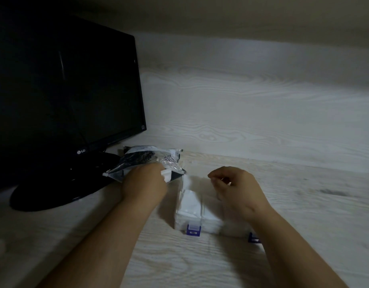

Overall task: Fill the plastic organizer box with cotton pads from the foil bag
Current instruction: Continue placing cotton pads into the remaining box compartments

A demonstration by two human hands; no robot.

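Cotton pads [166, 175] pinched in the left hand [145, 183] at the foil bag [147, 161] left of centre should lift clear, then drop flat into the plastic organizer box [200, 215], which the loosely curled, empty right hand [235, 188] could steady.

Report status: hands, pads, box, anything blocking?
Left hand gripping cotton pads at the foil bag. Right hand empty, curled above the organizer box. Box partly filled. Nothing blocking.

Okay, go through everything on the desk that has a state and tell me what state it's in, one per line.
Monitor: screen dark.
Foil bag: open, lying by the monitor's base.
Organizer box: lid open, white pads inside.
Purple latches: undone.
Left hand: holding white cotton pads at the bag.
Right hand: curled over the box, apparently empty.
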